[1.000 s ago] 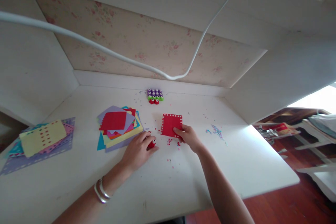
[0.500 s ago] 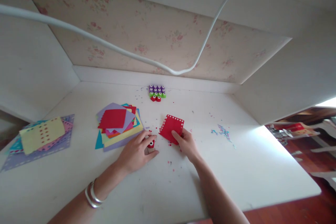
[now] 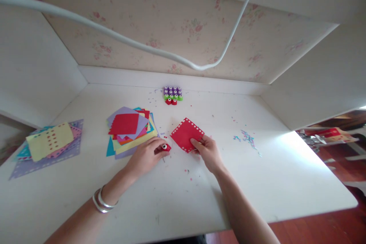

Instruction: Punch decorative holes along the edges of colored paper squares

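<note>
My left hand [image 3: 147, 155] is closed on a small red craft punch [image 3: 166, 147], pinched between thumb and fingers just above the white table. In my right hand [image 3: 208, 152] is a red square of paper [image 3: 186, 135], gripped at its right corner with the thumb on top. Small cut-outs line several edges of this paper, and it is turned with a corner toward the wall. Between the hands there is a narrow gap; punch and paper do not touch. Tiny punched bits [image 3: 187, 170] lie on the table below the paper.
Purple, green and red punches [image 3: 172, 92] stand in rows near the wall. A stack of coloured paper [image 3: 124, 124] lies left of centre, and punched sheets [image 3: 51, 141] lie farther left. Bluish confetti [image 3: 248, 139] is scattered at right. A white cable [image 3: 128, 42] hangs across above.
My left hand has lifted and tipped the red punch, now gripped with fingers closer together. My right hand has turned the red paper, so another corner points away and cut-outs show on its near edge.
</note>
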A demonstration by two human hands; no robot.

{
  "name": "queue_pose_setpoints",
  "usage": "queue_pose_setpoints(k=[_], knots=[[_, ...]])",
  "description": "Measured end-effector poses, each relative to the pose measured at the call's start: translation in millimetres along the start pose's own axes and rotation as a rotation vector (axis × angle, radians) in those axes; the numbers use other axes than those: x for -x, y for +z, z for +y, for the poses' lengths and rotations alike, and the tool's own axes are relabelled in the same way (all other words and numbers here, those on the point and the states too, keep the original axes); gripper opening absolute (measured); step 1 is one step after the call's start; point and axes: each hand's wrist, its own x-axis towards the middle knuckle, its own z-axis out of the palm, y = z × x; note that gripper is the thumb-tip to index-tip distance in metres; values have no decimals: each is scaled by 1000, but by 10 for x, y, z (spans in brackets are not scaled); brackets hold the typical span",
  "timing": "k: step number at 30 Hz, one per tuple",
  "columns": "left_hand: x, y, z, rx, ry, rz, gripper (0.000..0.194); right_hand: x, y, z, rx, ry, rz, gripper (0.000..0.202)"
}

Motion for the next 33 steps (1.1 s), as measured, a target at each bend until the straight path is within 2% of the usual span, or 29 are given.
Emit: queue_pose_setpoints(k=[5,10,20,28,33], knots=[[-6,66,-75,56,-42,82,28,33,128,43,-80,-11,16,37],[-6,78,-85,14,-104,94,33,36,176,143,-52,-47,0,32],[-58,47,-92,-77,28,86,20,9,204,226,84,-111,25,33],[-4,139,-82,80,-71,104,27,15,204,216,218,-140,108,34],[0,130,-63,61,-58,97,26,38,210,167,264,-149,128,30]])
